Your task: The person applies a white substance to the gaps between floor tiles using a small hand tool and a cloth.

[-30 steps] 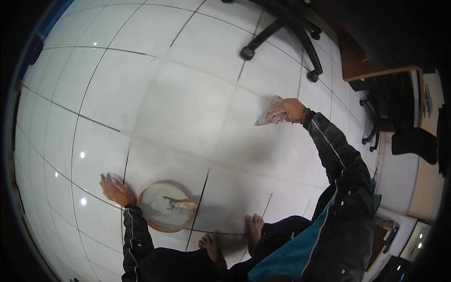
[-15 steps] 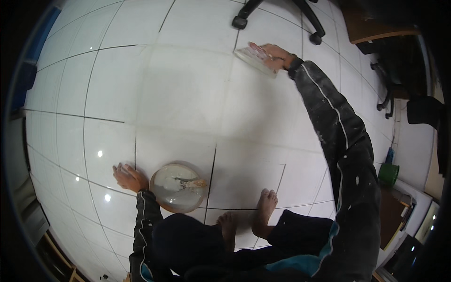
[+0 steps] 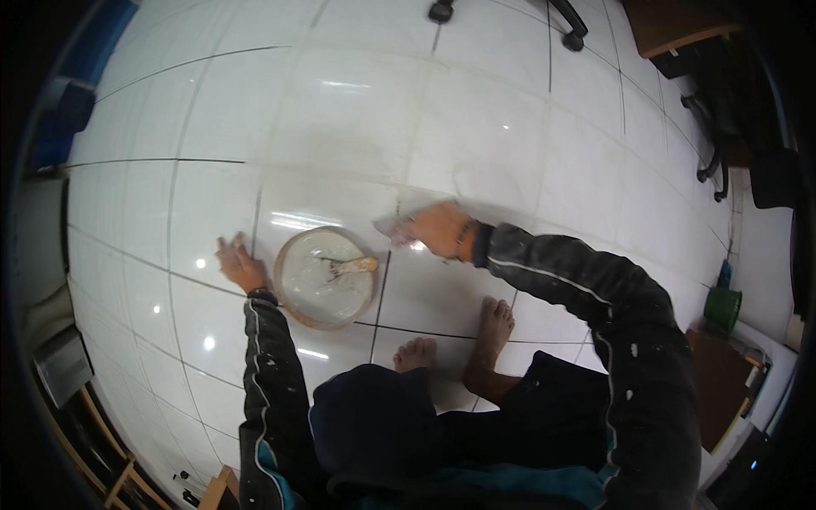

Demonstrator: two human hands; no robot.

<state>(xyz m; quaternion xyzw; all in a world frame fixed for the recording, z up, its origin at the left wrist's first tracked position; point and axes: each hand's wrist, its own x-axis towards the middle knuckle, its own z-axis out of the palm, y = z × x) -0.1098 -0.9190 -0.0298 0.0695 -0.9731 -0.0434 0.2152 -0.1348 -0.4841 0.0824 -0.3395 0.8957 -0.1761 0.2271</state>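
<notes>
My right hand (image 3: 438, 229) is closed on a flat pale spreader (image 3: 391, 226), blurred by motion and mostly hidden under the fingers. It is low over the white tile floor (image 3: 357, 127), right of a round shallow basin (image 3: 282, 297). White paste (image 3: 310, 293) lies in this basin. A small tool with a worn light handle (image 3: 355, 266) rests in the paste, its handle reaching the right rim. Just left of the basin, my left hand (image 3: 241, 265) leans on the tiles with its fingers apart, holding nothing.
My bare feet (image 3: 491, 327) are on the tiles just below the basin and right hand. Chair casters (image 3: 574, 39) stand at the far edge. A green bucket (image 3: 722, 309) sits at the right, wooden furniture (image 3: 680, 34) at the far right, and blue containers (image 3: 72, 106) at the far left.
My right hand has swept the spreader from the far right back toward me and leftward, close to the basin. My left hand stays beside the basin. The view has shifted slightly.
</notes>
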